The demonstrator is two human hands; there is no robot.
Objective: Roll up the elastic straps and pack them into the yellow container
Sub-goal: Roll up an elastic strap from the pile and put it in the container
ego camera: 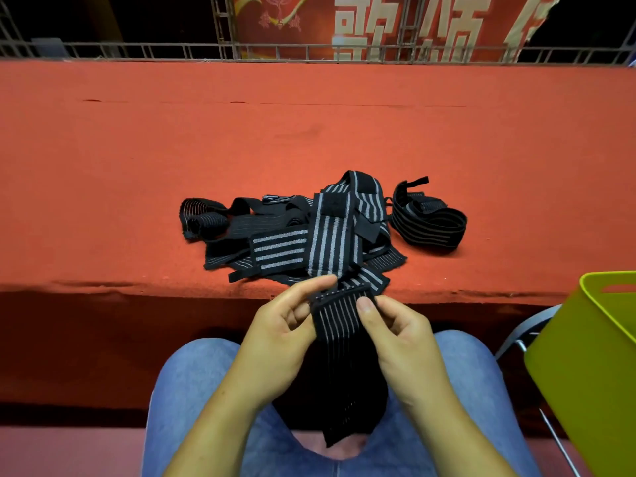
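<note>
Above my lap, my left hand (280,333) and right hand (395,333) pinch the top edge of one elastic strap (344,366), its long axis hanging straight down toward me.

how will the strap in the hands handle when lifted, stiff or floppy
Probably floppy: the strap pinched by the left hand and right hand hangs limp below them. Likely light, since a mere pinch holds it up. Its ribbed weave probably grips rather than slips.

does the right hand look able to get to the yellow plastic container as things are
Probably yes: nothing lies between the right hand and the yellow plastic container beside it, though that hand's fingers pinch the black striped elastic strap.
</note>
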